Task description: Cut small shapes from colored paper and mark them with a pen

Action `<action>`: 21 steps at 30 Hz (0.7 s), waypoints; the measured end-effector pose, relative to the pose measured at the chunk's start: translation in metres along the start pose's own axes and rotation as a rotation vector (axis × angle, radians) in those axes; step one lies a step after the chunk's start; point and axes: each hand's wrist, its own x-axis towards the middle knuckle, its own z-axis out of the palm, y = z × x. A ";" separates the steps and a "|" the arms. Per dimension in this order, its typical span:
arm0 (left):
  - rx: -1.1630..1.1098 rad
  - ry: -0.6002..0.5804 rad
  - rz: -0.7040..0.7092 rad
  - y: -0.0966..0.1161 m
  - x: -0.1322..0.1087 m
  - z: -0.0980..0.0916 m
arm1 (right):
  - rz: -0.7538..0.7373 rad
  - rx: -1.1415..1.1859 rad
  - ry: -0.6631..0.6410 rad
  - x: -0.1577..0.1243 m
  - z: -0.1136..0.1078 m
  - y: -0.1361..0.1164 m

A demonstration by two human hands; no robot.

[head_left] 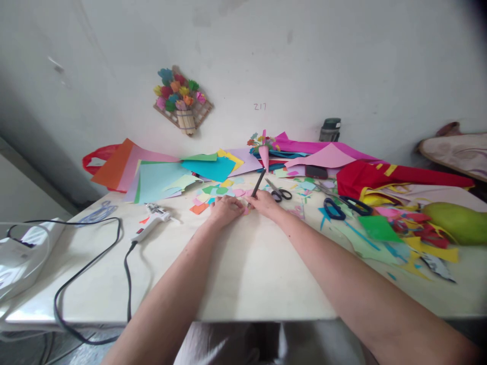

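Observation:
A slim black pen (pixel 258 183) leans up out of my right hand (pixel 265 204), whose fingers are closed around its lower part. Beside it, my left hand (pixel 227 209) rests on the tabletop with bent fingers, pressing on a small piece of pink paper (pixel 247 208) mostly hidden by both hands. Small coloured paper cut-outs (pixel 216 190) lie scattered just beyond my left fingers. Black-handled scissors (pixel 280 193) lie partly spread to the right of my right hand.
A glue gun (pixel 146 226) with a black cord lies left. Coloured sheets (pixel 158 177) and a pink paper cone with flowers (pixel 265 152) stand behind. More scissors (pixel 344 205), paper scraps and a green fruit (pixel 458 222) sit right; a bottle (pixel 330 130) is by the wall.

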 end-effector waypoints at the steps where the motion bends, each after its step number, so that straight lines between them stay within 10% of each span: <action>1: 0.001 0.001 0.002 0.000 0.000 0.000 | -0.002 -0.003 -0.002 0.000 0.000 0.000; 21: -0.003 0.003 -0.006 0.002 -0.002 -0.001 | -0.012 -0.005 -0.001 0.004 -0.001 0.003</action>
